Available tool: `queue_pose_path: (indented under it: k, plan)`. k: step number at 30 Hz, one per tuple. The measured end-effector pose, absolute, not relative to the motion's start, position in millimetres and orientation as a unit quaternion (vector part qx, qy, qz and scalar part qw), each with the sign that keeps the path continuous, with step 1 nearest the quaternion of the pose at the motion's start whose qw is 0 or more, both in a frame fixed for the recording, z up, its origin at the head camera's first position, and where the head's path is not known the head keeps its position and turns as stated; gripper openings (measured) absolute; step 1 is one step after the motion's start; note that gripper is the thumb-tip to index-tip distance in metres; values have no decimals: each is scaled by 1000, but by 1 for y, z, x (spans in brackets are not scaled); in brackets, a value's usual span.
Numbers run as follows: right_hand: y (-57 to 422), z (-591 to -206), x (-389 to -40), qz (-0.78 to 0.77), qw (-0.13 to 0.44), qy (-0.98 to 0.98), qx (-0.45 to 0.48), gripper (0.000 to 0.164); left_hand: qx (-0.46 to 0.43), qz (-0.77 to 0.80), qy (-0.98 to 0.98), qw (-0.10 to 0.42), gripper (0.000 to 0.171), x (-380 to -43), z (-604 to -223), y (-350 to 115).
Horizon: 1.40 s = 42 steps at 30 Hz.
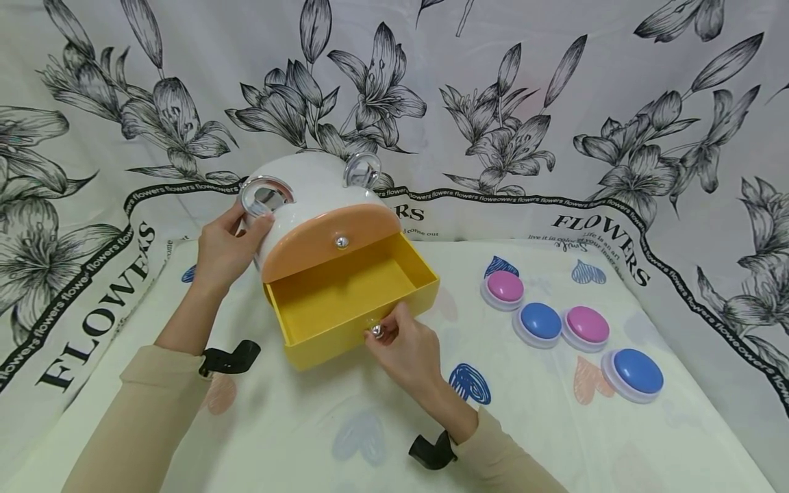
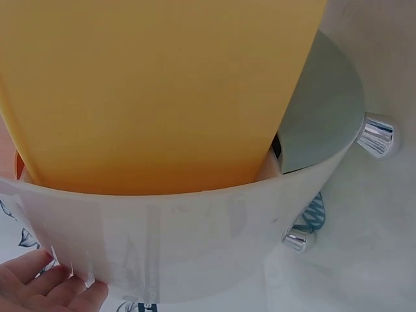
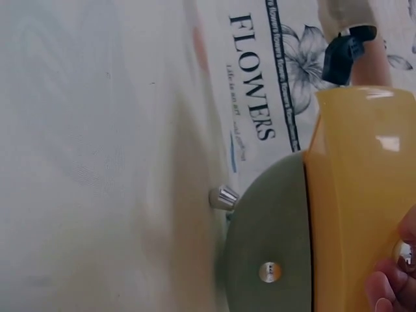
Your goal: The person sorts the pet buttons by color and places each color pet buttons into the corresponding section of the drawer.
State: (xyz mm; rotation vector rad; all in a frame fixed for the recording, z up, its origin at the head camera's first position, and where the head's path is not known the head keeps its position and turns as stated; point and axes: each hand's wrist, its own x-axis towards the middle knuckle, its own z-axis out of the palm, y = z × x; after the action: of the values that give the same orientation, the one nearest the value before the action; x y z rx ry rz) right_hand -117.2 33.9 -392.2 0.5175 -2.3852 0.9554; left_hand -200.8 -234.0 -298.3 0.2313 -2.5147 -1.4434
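A rounded white drawer box stands on the table, two chrome rings on its top and an orange upper front with a silver knob. Its yellow drawer is pulled out, and nothing lies inside. My left hand grips the box's left side beside a chrome ring, thumb in front; its fingertips touch the white shell in the left wrist view. My right hand pinches the silver knob of the yellow drawer. Below the drawer, a grey-green front with its own knob shows in the right wrist view.
To the right sit two pink push buttons and two blue push buttons on white bases. Silver feet carry the box. A flower-printed cloth hangs behind, and a heart-printed cloth covers the table.
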Motion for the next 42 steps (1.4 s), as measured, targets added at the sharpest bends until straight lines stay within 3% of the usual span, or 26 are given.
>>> queue_pose_path:
  k: [23, 29, 36, 42]
  plan:
    - [40, -393, -110, 359, 252, -877, 194, 32, 71, -489, -860, 128, 75, -200, -299, -233]
    - [43, -388, -107, 365, 220, -883, 197, 30, 77, -487, -861, 123, 77, -200, -299, -234]
    - [56, -383, -105, 369, 190, -877, 241, 26, 76, -488, -861, 121, 76, -200, -299, -234]
    - [80, -386, -108, 390, 201, -851, 290, 29, 72, -489, -861, 123, 76, -200, -299, -234]
